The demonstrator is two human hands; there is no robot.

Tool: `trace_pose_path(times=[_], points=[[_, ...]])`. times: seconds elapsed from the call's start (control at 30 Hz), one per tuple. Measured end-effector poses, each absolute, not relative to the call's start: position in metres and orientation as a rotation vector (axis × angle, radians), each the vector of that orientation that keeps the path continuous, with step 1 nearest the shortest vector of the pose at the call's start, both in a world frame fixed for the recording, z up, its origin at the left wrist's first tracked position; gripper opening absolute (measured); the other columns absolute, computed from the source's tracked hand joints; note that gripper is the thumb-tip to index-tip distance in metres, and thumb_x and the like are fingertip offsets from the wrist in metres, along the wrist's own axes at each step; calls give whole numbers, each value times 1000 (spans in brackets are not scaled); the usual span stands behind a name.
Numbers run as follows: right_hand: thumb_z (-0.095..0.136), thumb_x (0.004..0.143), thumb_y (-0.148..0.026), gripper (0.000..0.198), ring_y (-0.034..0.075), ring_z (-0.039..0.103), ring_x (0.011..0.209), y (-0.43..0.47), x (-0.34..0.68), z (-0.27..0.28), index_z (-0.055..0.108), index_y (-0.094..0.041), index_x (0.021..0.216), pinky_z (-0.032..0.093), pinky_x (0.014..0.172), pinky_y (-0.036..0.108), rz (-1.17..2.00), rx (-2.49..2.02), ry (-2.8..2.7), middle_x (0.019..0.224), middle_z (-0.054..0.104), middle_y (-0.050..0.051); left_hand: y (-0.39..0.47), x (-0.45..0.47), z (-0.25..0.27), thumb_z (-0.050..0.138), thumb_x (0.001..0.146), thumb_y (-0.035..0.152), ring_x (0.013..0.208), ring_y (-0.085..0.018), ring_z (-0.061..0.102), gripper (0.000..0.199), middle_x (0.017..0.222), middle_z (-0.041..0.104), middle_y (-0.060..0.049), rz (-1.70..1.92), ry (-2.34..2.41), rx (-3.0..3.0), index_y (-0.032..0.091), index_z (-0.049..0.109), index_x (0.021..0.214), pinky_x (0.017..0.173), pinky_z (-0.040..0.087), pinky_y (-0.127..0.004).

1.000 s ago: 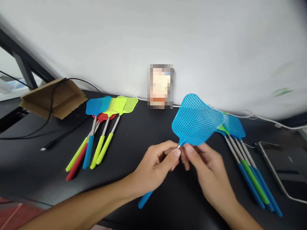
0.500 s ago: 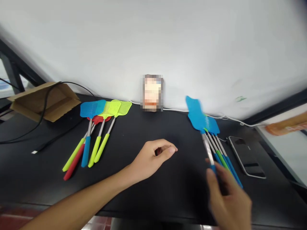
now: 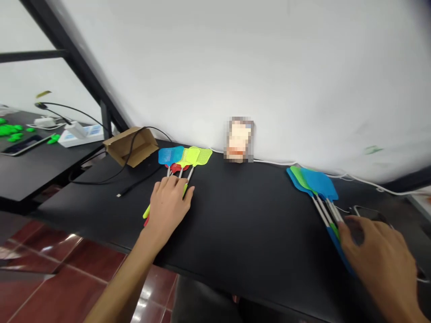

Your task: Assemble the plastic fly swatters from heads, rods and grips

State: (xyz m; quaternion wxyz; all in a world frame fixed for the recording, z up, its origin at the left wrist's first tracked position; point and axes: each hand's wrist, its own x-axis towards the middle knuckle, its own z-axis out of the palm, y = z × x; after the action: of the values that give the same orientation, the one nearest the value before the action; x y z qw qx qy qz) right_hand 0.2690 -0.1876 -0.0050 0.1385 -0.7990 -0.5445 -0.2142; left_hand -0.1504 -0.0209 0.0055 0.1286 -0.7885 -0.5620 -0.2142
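Note:
A group of fly swatters (image 3: 195,156) lies on the left of the black table, with blue, yellow-green and red heads overlapping. My left hand (image 3: 170,202) covers their handles from above, its fingers curled over them and its thumb along the right side. At the right is a second bunch of fly swatters (image 3: 318,183), blue ones and a green one, their heads fanned together. My right hand (image 3: 380,251) is closed around the grip end of that bunch, thumb on the near side. The palm hides part of the handles.
An open cardboard box (image 3: 133,146) and a black cable (image 3: 139,184) are at the left. A small blurred card (image 3: 239,140) leans on the wall at the back. A phone (image 3: 370,214) lies partly behind my right hand. A white cord runs along the wall.
My left hand has moved left from the table's middle onto the left swatters. My right hand has lowered the blue swatter onto the right bunch. The view has swung left.

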Motion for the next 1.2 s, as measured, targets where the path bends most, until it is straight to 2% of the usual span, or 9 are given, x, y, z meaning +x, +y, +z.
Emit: trace_pose_path(times=[0.1, 0.27, 0.43, 0.57, 0.67, 0.83, 0.93, 1.0, 1.2], points=[[54, 96, -38, 24, 35, 63, 89, -161, 244, 9, 70, -21, 97, 49, 78, 46, -687, -2041, -1502, 92, 71, 15, -8, -160, 4, 57, 98, 39, 96, -37, 66, 31, 94, 72, -17, -311, -1693, -2284, 13, 73, 92, 83, 42, -48], [57, 98, -30, 16, 27, 64, 92, -107, 193, 11, 69, -19, 98, 50, 89, 41, -475, -1587, -1757, 93, 71, 10, 12, -148, 4, 51, 98, 32, 91, -35, 69, 32, 91, 74, -20, -220, -1743, -2376, 12, 72, 86, 87, 41, -47], [55, 100, -25, 13, 22, 60, 86, -83, 173, -16, 67, -20, 97, 48, 80, 36, -103, -1491, -1825, 90, 67, 5, 4, -136, 9, 50, 97, 28, 82, -29, 70, 33, 79, 73, -14, -291, -1776, -2457, 17, 65, 70, 83, 41, -40], [57, 101, -27, 12, 21, 59, 84, -91, 176, -22, 68, -22, 98, 47, 76, 34, 115, -1493, -1785, 89, 66, 3, -16, -129, 16, 44, 102, 32, 65, -21, 62, 39, 68, 66, -5, -445, -1894, -2481, 19, 58, 68, 68, 38, -33], [56, 102, -30, 15, 20, 59, 82, -98, 179, -15, 68, -22, 97, 45, 74, 33, 170, -1490, -1721, 88, 65, 3, -28, -121, 18, 40, 105, 40, 61, -16, 55, 39, 66, 58, 1, -775, -2031, -2505, 19, 60, 78, 60, 36, -28], [52, 104, -41, 23, 21, 63, 89, -108, 166, -6, 69, -25, 108, 47, 78, 34, 494, -1464, -1616, 97, 68, 4, -48, -84, 20, 52, 101, 51, 60, -12, 45, 35, 68, 47, 5, -1842, -2215, -2660, 19, 64, 95, 55, 34, -24], [49, 105, -48, 31, 20, 65, 92, -115, 151, -5, 65, -27, 122, 50, 81, 32, 924, -1345, -1500, 108, 69, 5, -58, -54, 20, 55, 101, 49, 62, -11, 47, 32, 70, 50, 4, -2035, -2066, -3000, 18, 63, 98, 60, 39, -23], [47, 106, -50, 35, 18, 63, 85, -118, 143, -7, 60, -26, 127, 51, 76, 31, 1138, -1252, -1433, 101, 67, 4, -61, -36, 17, 55, 102, 47, 62, -11, 50, 30, 72, 53, 4, -2086, -1934, -3224, 18, 60, 100, 62, 42, -23], [53, 102, -57, 38, 10, 33, 58, -115, 147, -15, 61, -20, 106, 30, 50, 24, 1295, -1279, -1204, 70, 38, -6, -45, -7, -2, 68, 95, 45, 67, -10, 51, 31, 81, 55, 1, -2396, -1751, -3458, 16, 60, 104, 65, 42, -24]])
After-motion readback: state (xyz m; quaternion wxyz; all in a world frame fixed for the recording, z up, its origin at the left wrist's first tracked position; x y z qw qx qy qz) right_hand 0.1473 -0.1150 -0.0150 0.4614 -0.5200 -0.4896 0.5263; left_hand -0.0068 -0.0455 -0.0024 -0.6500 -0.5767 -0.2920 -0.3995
